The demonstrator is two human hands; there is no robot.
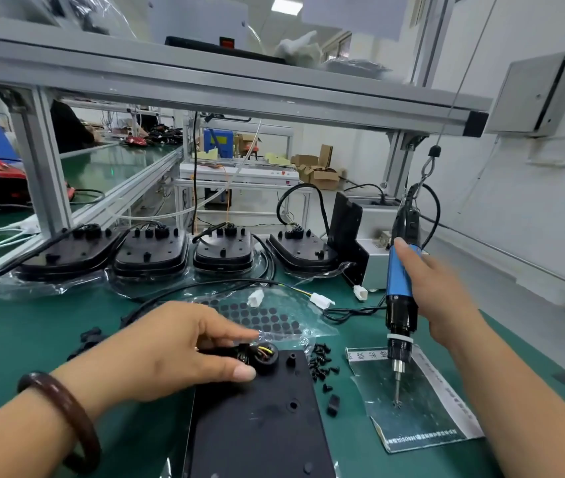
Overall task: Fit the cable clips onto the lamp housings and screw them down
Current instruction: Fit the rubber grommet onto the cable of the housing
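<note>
**Screwdriver up, housing steadied at the lamp bench**

A worker's right hand (441,294) wraps around the blue barrel of a hanging electric screwdriver (399,301), holding it upright with the thumb raised along the grip. The bit's tip meets a printed plastic packet (426,412) lying on the bench; whether a screw sits on the tip is too small to make out. The left hand (170,350), a dark bracelet (64,419) on its wrist, has thumb and forefinger closed around a round cable fitting (266,354) with coloured wires inside, at the far end of the nearest lamp housing (260,429). The other fingers are hidden under the palm. That housing lies flat and back-up at the front of the bench, its near end cut off by the frame's edge. Just to its right sit a scatter of black screws (322,362) and a small black cable clip (333,406). Further black pieces left of the hand are blurred. Four more housings (151,251) line the back of the green bench mat (15,339), on clear plastic wrap, with a sheet of black round pads (267,315) and white connectors (320,300) between them and the hands. An aluminium shelf frame (205,88) spans overhead; beyond it are more benches and cardboard boxes (322,172).
</note>
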